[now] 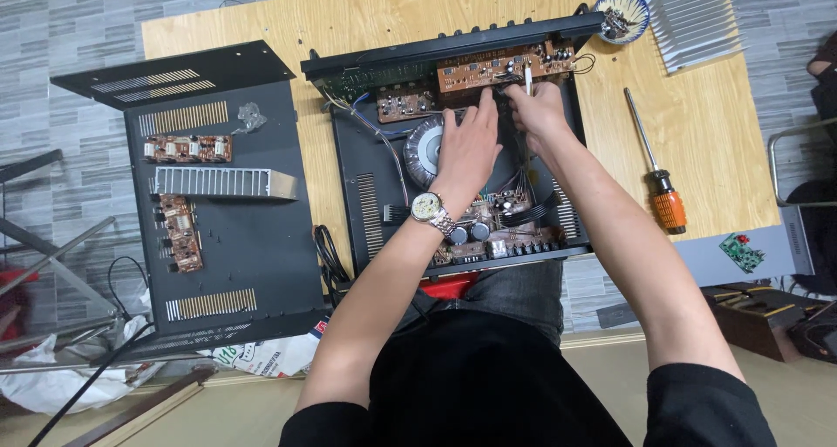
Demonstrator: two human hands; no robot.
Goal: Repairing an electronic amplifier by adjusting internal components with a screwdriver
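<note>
Slim white tool point(528, 79) | upright, long axis away from the person | right hand point(539, 111) pinching it | left hand point(468, 146) fingers together

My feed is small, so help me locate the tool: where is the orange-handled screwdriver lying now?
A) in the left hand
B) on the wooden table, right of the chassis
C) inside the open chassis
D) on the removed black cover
B: the orange-handled screwdriver lies on the bare wooden table, right of the open chassis, untouched by either hand.

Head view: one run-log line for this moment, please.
left hand: on toroidal transformer | right hand: gripping thin tool at brown circuit board | open amplifier chassis | screwdriver: idle
</note>
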